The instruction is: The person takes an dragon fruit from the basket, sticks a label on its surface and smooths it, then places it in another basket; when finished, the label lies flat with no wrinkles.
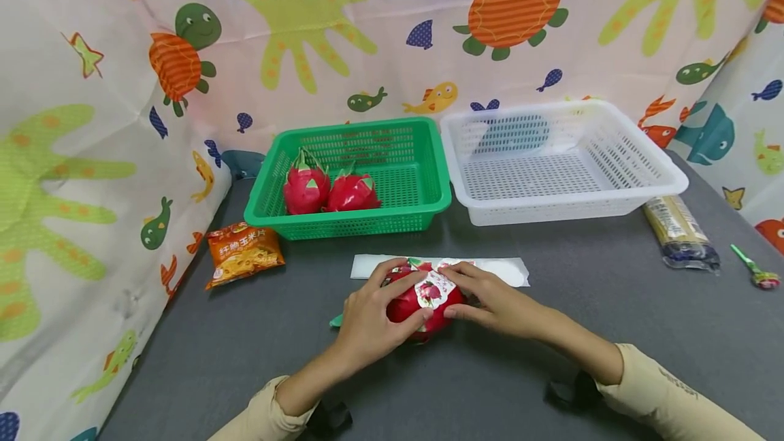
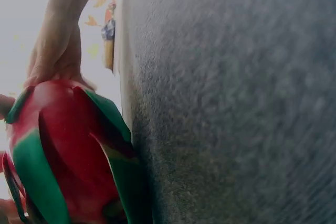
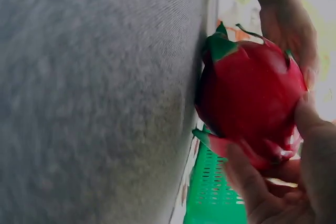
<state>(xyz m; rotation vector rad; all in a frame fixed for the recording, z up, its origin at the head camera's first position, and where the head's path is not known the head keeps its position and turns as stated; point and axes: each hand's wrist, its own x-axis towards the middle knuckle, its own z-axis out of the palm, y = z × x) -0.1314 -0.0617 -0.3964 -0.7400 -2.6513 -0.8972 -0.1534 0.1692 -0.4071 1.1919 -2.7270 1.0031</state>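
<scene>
A red dragon fruit (image 1: 401, 306) with green-tipped scales lies on the grey table between both hands. On its upper side is a white label (image 1: 433, 290) with a printed dragon fruit picture. My left hand (image 1: 373, 322) grips the fruit from the left, thumb and fingers spread around it. From the right, my right hand (image 1: 490, 301) holds it, fingertips and thumb at the label's edge. The right wrist view shows the fruit (image 3: 252, 98) between both hands; the left wrist view shows its green scales (image 2: 37, 171). Just behind lies a white paper strip (image 1: 499, 269).
A green basket (image 1: 343, 226) at the back holds two dragon fruits (image 1: 306, 189). Beside it stands a white basket (image 1: 569, 203). An orange snack bag (image 1: 245, 254) lies left; a clear-and-gold packet (image 1: 680, 233) and a lollipop (image 1: 762, 278) lie right. Patterned curtains (image 1: 404, 53) enclose the table.
</scene>
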